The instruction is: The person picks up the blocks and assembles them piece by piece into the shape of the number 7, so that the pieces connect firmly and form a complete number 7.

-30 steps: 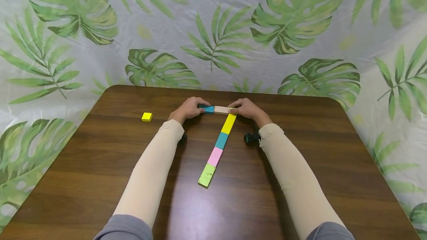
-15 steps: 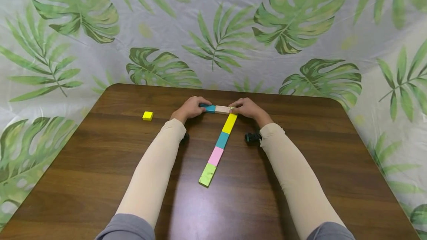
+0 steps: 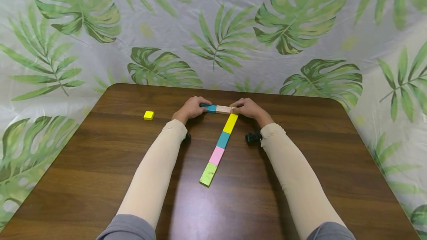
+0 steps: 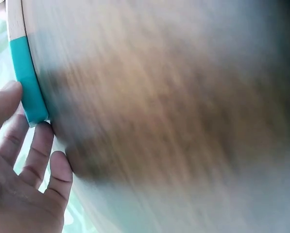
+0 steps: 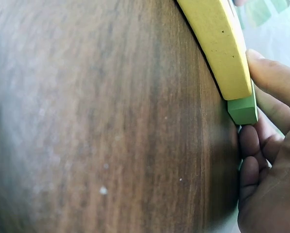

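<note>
My left hand point(image 3: 191, 108) grips the outer end of a blue block point(image 3: 211, 108) at the far side of the table. Its thumb lies along the block and its fingertips meet the end, as the left wrist view shows. A natural wood block point(image 3: 223, 109) continues the row. At the right end my right hand point(image 3: 247, 108) holds a green block point(image 5: 243, 110), mostly hidden in the head view. The thumb there touches near the yellow block point(image 3: 231, 123), which starts a slanting line with a teal block point(image 3: 223, 140), a pink block point(image 3: 217, 156) and a lime block point(image 3: 208, 174).
A small yellow block point(image 3: 148, 115) lies alone to the left of the left hand. The brown wooden table point(image 3: 300, 180) ends behind the row at a leaf-patterned cloth point(image 3: 227, 21). Dark wrist cameras hang under both wrists.
Hands and blocks keep their places relative to each other. The whole head view has shifted very slightly.
</note>
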Demonstrator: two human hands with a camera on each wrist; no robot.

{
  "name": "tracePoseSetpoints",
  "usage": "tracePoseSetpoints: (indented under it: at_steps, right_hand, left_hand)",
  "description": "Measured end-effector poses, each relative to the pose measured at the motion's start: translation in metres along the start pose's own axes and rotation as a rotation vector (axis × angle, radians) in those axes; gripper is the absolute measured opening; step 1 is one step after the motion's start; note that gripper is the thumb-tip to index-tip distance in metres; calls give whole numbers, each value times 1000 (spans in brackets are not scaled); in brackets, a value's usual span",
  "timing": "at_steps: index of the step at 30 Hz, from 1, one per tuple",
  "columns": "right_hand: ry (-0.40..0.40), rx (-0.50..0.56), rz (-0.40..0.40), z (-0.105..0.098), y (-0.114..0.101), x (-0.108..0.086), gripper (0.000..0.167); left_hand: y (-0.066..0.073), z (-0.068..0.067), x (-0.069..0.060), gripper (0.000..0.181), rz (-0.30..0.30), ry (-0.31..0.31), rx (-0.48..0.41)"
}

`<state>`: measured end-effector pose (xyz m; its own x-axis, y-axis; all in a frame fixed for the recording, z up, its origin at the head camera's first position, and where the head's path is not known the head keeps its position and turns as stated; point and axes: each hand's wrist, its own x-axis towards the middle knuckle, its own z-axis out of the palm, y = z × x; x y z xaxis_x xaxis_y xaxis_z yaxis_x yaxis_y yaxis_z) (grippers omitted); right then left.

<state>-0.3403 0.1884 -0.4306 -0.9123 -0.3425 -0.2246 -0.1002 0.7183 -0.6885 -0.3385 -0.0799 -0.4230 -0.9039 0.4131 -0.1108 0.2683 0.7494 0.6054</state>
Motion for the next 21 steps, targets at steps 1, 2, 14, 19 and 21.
tracePoseSetpoints:
  at_steps: [1,2,14,19,21]
  right_hand:
    - [-1,1,-1,0,0,0,38]
    - [-2,1,-1,0,0,0,38]
    - [-22,-10,6,-3,4,0,41]
    - [-28,-7,0,-3,2,-1,41]
    - [-33,-9,-1,-2,1,0,41]
  left_hand:
    - [-1,-1,-1,40,6,-3,2]
    - [-1,-3,-2,43,11,-7,1]
    - [-48,-68,-51,50,-23,6,25]
    - [-77,-93,-80,49,-89,36,38]
    - [-86,-100,-91,49,-110,44,51]
